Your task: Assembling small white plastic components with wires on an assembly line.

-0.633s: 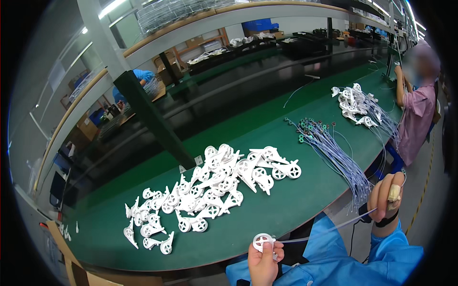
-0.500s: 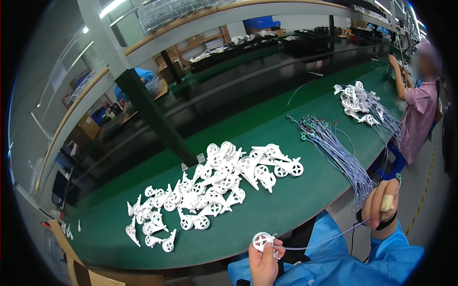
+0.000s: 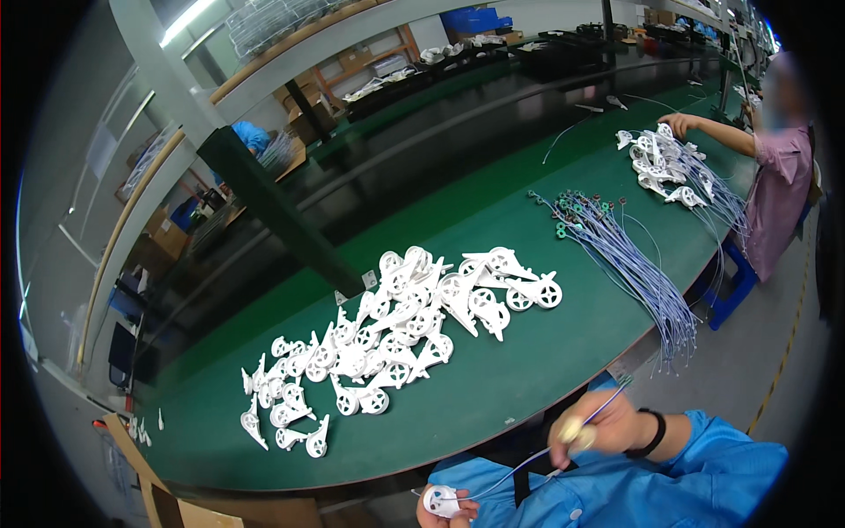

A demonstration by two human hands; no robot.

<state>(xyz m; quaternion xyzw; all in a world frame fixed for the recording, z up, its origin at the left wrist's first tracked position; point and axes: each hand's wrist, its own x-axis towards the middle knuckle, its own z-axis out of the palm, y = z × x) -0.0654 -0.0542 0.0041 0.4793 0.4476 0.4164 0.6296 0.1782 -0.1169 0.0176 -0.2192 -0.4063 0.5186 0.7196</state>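
Low in the view, my left hand holds a white plastic part with a round, wheel-like end. A thin pale-blue wire runs from this part up to my right hand, whose fingers are closed on it. The wire's end with a small green piece sticks out above that hand. Yellowish covers sit on some right fingertips, and a black band circles the wrist. A heap of similar white parts lies on the green table ahead of my hands.
A bundle of pale-blue wires with green and red ends hangs over the table's right edge. Farther right, a co-worker in pink reaches to a pile of wired white parts. A dark post stands behind the heap.
My right hand has moved left and down, closer to my left hand, bringing the wire along. My left hand has lowered with the white part. The co-worker's arm now reaches the far pile.
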